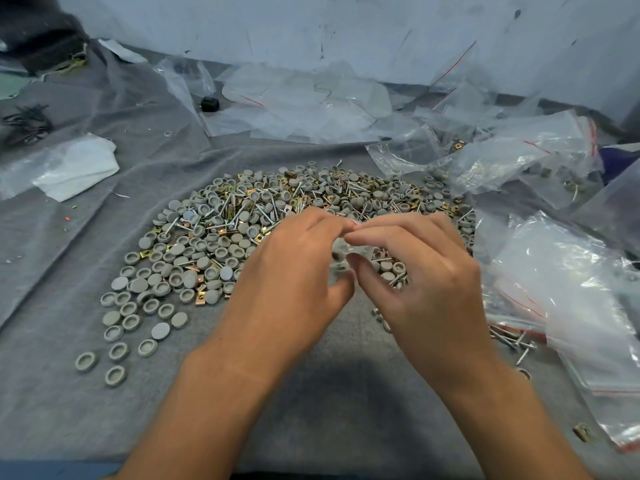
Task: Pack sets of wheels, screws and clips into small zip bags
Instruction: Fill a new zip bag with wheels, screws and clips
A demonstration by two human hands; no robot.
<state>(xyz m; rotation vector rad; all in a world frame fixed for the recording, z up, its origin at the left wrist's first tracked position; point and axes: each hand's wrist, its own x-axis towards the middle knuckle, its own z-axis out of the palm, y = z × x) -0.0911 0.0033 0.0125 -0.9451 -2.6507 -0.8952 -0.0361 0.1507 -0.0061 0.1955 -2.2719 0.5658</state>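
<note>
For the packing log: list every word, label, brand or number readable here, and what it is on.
None can be read.
The zip bags show only red seal lines, no print.
The small zip bag, pinched by the left hand and right hand, bears no visible text.
The wheels, screws and clips show no legible marks.

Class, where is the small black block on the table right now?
In the head view, the small black block sits far back, left of centre, on the grey cloth beside the empty clear bags, beyond the parts pile.
</note>
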